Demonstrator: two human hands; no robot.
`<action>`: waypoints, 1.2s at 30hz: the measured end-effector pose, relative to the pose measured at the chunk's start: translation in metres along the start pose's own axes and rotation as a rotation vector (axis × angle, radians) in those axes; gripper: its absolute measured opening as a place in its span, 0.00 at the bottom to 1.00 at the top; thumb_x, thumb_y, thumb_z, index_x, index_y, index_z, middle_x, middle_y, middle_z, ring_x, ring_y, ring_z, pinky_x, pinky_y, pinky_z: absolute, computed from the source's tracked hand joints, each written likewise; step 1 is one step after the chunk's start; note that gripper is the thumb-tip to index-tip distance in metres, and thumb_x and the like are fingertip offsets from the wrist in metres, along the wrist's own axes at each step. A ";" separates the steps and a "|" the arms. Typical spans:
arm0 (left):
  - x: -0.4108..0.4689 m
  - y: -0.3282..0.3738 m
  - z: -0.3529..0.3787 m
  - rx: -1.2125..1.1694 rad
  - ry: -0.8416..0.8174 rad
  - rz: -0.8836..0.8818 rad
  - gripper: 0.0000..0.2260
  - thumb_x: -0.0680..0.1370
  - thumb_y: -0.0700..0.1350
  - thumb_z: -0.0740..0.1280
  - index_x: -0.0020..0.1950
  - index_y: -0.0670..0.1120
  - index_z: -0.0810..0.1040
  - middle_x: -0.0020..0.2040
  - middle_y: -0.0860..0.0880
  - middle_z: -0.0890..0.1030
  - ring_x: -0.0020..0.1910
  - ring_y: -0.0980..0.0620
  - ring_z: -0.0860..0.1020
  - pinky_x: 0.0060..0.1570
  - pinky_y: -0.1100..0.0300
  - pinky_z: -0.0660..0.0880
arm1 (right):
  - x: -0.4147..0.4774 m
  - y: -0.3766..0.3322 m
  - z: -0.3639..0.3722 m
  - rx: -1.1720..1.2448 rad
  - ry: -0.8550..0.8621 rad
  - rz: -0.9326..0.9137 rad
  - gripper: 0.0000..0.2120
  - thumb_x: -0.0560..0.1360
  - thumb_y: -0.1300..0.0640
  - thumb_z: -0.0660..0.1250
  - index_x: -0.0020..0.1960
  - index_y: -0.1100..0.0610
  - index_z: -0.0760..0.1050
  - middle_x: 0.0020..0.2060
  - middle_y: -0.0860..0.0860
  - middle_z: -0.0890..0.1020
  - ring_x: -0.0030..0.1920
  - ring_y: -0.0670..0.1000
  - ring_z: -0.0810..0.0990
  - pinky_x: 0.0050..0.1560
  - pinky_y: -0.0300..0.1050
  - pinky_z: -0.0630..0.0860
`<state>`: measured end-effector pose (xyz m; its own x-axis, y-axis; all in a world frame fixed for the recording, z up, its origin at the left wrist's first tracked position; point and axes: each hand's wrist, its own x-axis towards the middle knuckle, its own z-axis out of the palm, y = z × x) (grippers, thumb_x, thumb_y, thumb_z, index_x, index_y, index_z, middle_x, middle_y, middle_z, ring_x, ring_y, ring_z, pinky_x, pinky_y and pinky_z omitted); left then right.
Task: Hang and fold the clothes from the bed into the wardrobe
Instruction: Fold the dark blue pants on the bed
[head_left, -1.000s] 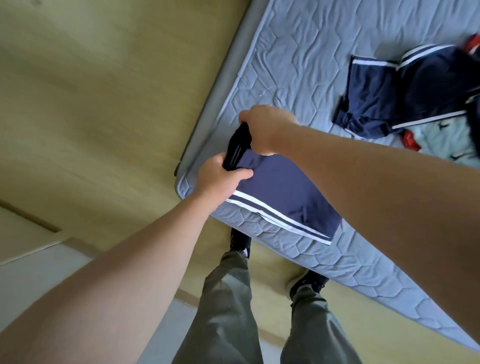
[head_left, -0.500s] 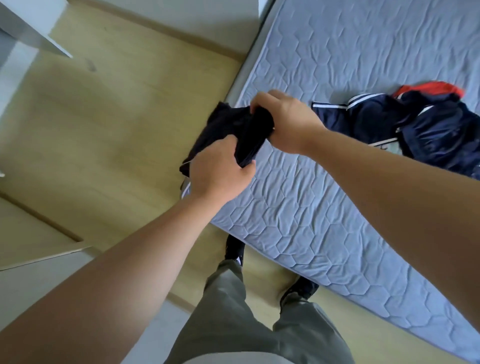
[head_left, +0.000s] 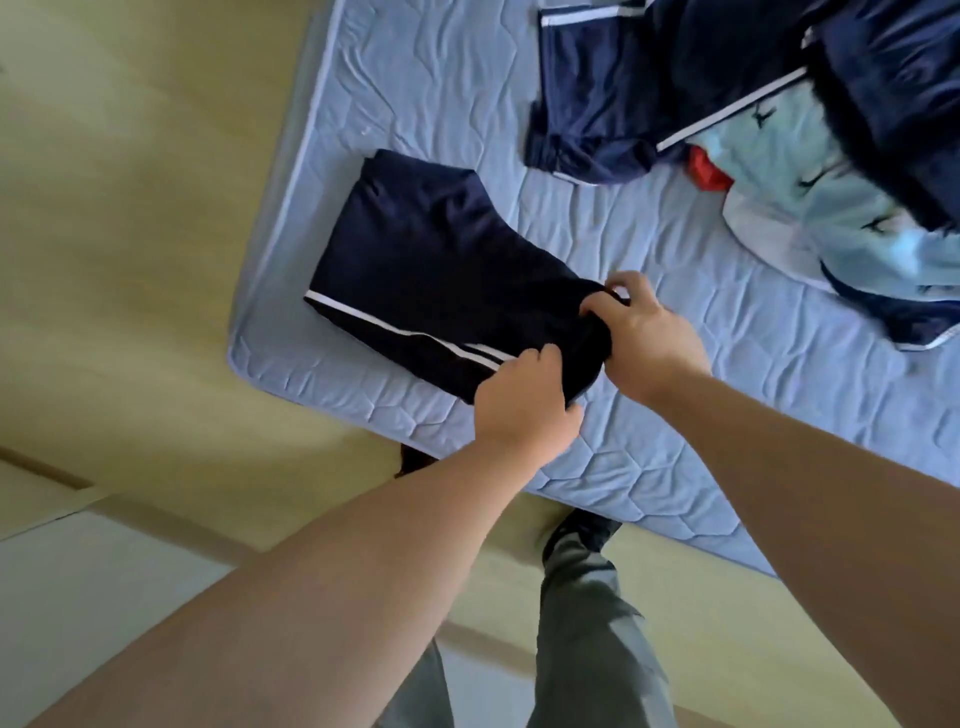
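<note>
Navy shorts with white side stripes (head_left: 441, 270) lie flat on the corner of the blue quilted mattress (head_left: 675, 395). My left hand (head_left: 524, 405) grips their near edge by the stripes. My right hand (head_left: 644, 332) pinches the same end, bunched dark fabric between thumb and fingers. The two hands sit close together at the shorts' near-right end.
A heap of more clothes lies at the back right of the mattress: another navy striped garment (head_left: 613, 93), a pale blue printed piece (head_left: 831, 208) and something red (head_left: 706, 171). Wooden floor (head_left: 130, 208) runs left of the bed. My legs and shoes stand at the mattress edge.
The shorts were lifted bunched in both hands half a second ago. Now they are spread flat on the mattress corner, with both hands still holding one end.
</note>
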<state>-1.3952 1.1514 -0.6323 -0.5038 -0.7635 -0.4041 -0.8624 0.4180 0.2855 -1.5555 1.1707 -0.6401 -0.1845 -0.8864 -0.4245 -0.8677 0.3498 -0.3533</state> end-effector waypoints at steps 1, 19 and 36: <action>0.002 0.006 0.011 -0.007 0.001 -0.001 0.17 0.71 0.53 0.70 0.45 0.50 0.61 0.41 0.52 0.71 0.40 0.48 0.77 0.31 0.57 0.62 | -0.006 0.011 0.010 0.023 0.024 0.053 0.26 0.73 0.64 0.66 0.66 0.44 0.67 0.69 0.52 0.63 0.43 0.58 0.75 0.33 0.46 0.69; 0.000 0.119 0.082 -0.322 -0.149 -0.110 0.10 0.67 0.47 0.70 0.37 0.46 0.70 0.31 0.52 0.75 0.33 0.49 0.74 0.44 0.52 0.75 | -0.075 0.133 0.045 1.677 0.042 1.106 0.28 0.80 0.34 0.51 0.53 0.53 0.80 0.43 0.51 0.87 0.42 0.55 0.87 0.46 0.51 0.82; 0.048 -0.015 0.007 -0.923 -0.266 -0.438 0.12 0.61 0.45 0.70 0.44 0.50 0.81 0.41 0.52 0.84 0.41 0.51 0.80 0.45 0.53 0.76 | -0.015 0.045 0.062 1.503 0.180 1.057 0.10 0.76 0.44 0.67 0.53 0.48 0.74 0.39 0.49 0.81 0.29 0.48 0.79 0.31 0.39 0.73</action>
<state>-1.4065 1.1115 -0.6617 -0.2485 -0.5779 -0.7773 -0.6564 -0.4897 0.5739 -1.5631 1.2187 -0.7017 -0.4405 -0.1269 -0.8887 0.7030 0.5669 -0.4294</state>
